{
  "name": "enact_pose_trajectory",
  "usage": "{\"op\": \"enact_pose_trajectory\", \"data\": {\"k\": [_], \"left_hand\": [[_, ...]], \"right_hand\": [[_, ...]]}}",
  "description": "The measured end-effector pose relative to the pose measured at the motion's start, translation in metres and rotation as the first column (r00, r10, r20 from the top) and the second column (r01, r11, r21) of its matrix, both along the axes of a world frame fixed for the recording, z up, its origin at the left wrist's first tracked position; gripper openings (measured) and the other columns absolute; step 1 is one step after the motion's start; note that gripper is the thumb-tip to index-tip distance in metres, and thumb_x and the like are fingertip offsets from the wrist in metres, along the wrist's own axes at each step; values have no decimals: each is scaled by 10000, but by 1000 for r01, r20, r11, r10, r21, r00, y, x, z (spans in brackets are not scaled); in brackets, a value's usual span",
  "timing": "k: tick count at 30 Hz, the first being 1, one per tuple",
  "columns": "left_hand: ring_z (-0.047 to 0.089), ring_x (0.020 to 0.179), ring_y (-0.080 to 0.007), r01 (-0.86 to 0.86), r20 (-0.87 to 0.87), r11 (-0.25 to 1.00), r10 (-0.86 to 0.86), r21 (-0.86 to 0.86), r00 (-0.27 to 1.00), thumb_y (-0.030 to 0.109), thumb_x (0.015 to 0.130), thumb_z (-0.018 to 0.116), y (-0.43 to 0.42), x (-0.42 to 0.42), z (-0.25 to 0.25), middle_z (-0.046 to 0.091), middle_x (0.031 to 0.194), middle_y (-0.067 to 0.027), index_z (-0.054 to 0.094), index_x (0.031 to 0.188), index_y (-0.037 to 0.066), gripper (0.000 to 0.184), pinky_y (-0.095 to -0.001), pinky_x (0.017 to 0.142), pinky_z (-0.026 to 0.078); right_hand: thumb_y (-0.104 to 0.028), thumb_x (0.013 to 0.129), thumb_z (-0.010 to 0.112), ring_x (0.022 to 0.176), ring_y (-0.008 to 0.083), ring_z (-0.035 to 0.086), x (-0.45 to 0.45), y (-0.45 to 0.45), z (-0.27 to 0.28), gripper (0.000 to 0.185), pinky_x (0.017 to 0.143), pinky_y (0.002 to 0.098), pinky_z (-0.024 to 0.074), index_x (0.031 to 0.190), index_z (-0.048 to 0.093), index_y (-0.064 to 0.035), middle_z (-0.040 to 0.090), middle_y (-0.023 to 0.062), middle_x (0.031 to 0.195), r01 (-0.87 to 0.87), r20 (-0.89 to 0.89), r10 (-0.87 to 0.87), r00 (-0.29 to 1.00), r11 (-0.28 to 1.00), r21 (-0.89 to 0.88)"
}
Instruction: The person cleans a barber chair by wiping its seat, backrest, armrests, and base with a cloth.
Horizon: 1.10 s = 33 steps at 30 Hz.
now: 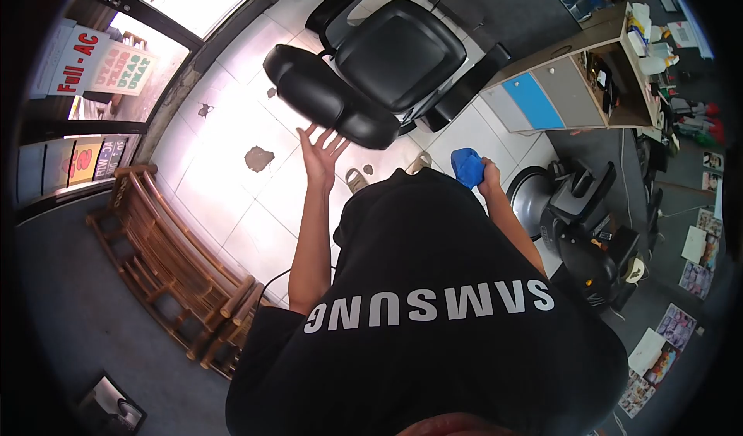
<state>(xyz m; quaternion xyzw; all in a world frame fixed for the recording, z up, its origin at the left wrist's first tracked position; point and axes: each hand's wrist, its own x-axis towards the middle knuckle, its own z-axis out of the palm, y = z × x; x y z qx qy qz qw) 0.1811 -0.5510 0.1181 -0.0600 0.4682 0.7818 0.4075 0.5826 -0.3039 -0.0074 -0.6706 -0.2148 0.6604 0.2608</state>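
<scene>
1. Two bare hands are in view: the left hand (318,161) is stretched forward, and the right hand (490,176) is held out at the other side of the body
2. The fingers of the right hand are closed around a blue cloth (467,167), which is bunched. It is in the air above the tiled floor (232,215), well apart from the black chair (401,49) and a little nearer to the cabinet (534,99)
3. The fingers of the left hand are open and spread, and they grip nothing. They are at the near edge of a padded part (333,99), which seems to be the backrest of the chair; whether they touch it, I cannot tell
4. The step in hand, as I judge it, is a reach to the chair with the free hand, while the other hand carries the cloth
5. The next move, in my opinion, calls for a sure contact of the left fingers with the padding, and for a firm right grip, because the soft cloth could slip
</scene>
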Motion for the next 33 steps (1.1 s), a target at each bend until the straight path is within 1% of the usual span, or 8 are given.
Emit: {"op": "enact_pose_trajectory", "data": {"k": [6,8,16,19,22,28,31,33], "left_hand": [[472,1411,-443,278,-132,931,-253,235,958,650,1073,303,69,-8,20,401,1521,-297,225,1585,66,781,-509,1221,309],[473,1415,-433,240,-152,964,-223,110,963,628,1079,336,83,-10,11,387,1529,-281,222,1572,85,742,-510,1227,289],[485,1409,-420,233,-126,948,-209,216,970,517,1108,376,71,-7,10,435,1479,-256,274,1529,70,623,-489,1223,319],[456,1432,-420,262,-127,934,-237,242,963,470,1109,435,69,-8,8,410,1502,-243,259,1487,124,542,-504,1224,284],[445,1447,-403,296,-157,938,-270,178,950,438,1116,438,66,-7,9,392,1529,-244,251,1499,141,519,-496,1231,278],[439,1463,-364,387,-214,914,-357,122,909,373,1128,434,61,-12,16,368,1572,-239,195,1558,164,534,-480,1234,280],[442,1461,-361,419,-207,904,-396,82,895,359,1130,431,60,-19,16,377,1583,-229,197,1566,162,532,-485,1230,287],[457,1447,-359,435,-204,897,-412,82,888,373,1127,425,58,-23,19,387,1580,-225,233,1555,160,516,-484,1212,322]], "right_hand": [[-205,994,550,994,316,676,19,-4,-14,297,895,504,584,1170,548,34,629,177,1081,21,-26,-20,999,1000,21],[-207,993,552,996,324,678,24,-5,-17,308,898,512,585,1185,543,34,625,184,1098,34,-22,-33,999,999,33],[-180,969,557,963,343,683,13,-16,-2,320,853,537,599,1188,538,53,623,198,1106,0,-11,0,1000,1000,4],[-174,915,591,774,259,646,-14,-20,11,229,706,457,581,1031,605,22,610,126,923,-12,12,11,1000,999,52],[-146,963,540,982,337,688,-28,-16,14,276,849,520,601,1155,575,49,631,194,1091,-129,9,129,992,991,25],[-144,975,499,1090,300,661,-71,-26,52,371,942,466,575,1275,558,66,632,184,1195,-142,-91,148,985,987,78],[-136,960,498,1167,285,621,-121,-36,117,437,1014,411,531,1358,534,39,611,174,1272,17,-188,38,981,960,280],[-130,942,534,1134,264,627,-161,-36,171,453,973,382,532,1374,537,7,616,156,1268,-20,-153,126,980,830,558]]}}
